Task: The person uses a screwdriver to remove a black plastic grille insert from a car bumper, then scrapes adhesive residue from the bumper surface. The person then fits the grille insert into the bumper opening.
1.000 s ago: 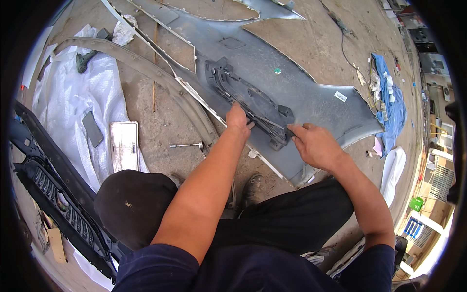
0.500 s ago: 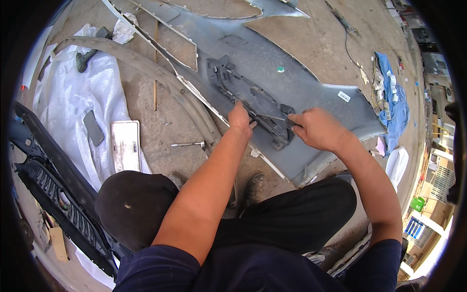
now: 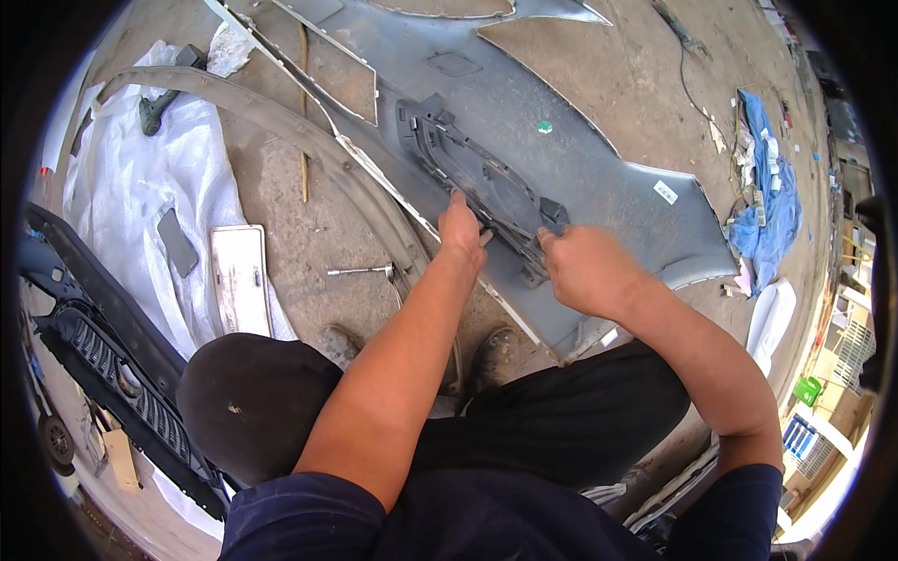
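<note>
A long black plastic trim frame (image 3: 482, 182) lies on the inner face of a large grey car bumper cover (image 3: 580, 187). My left hand (image 3: 460, 232) grips the near edge of the frame, index finger stretched along it and thumb lower down. At the frame's right end, my right hand (image 3: 591, 271) is closed, its index finger pressed forward by the black end bracket. Half a second ago a thin-shafted screwdriver showed in this hand; now the fist hides most or all of it.
On the floor to the left are a ratchet wrench (image 3: 360, 271), a silver plate (image 3: 239, 280), a dark phone-shaped slab (image 3: 176, 243) and a cordless tool (image 3: 159, 112) on white sheeting (image 3: 103, 206). A curved grey strip (image 3: 281, 131) passes beside the bumper. Blue plastic (image 3: 772, 215) lies right.
My right hand has moved slightly left and down, toward the frame's end. The screwdriver shaft has dropped out of sight. My left hand stays on the frame's edge.
</note>
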Motion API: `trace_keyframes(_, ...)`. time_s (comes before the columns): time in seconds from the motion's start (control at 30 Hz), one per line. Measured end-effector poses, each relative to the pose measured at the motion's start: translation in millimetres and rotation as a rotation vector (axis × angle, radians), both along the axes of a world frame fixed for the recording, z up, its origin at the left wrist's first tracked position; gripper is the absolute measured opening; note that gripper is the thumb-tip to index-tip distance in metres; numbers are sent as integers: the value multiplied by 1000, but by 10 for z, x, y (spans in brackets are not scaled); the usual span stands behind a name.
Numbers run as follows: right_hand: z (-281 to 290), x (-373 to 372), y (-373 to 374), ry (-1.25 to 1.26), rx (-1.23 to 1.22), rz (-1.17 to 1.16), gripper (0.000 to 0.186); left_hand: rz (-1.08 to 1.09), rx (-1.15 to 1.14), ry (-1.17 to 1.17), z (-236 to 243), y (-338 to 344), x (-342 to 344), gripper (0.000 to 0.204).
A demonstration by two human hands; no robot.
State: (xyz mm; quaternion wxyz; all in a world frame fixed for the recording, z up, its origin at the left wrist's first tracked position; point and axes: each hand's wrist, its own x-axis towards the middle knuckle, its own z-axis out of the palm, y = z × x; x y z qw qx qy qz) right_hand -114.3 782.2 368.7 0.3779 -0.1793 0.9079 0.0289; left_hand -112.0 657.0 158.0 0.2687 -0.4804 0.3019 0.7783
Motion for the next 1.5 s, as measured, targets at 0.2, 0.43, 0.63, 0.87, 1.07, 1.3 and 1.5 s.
trace_keyframes(0.2,-156,-448,553,-175,-196,-252,38,-38,-40,9,-18,-46,72,66)
trace_keyframes(0.43,-270,-813,721,-506,-188,-574,40,-64,-46,-16,-207,-126,181,68)
trace_keyframes(0.63,-351,-627,780,-562,-215,-785,40,-71,-80,15,-154,-231,242,68)
trace_keyframes(0.87,-439,-470,821,-636,-270,-898,42,-136,-109,-6,-188,-379,279,63)
trace_keyframes(1.07,-335,-1,436,-206,-257,-309,37,-155,-113,40,-284,-406,352,53)
trace_keyframes(1.3,62,149,-345,-117,15,76,34,-163,-128,25,-303,-427,326,51)
trace_keyframes(1.5,82,138,-320,-70,15,64,38,-159,-134,-46,-288,-386,325,46)
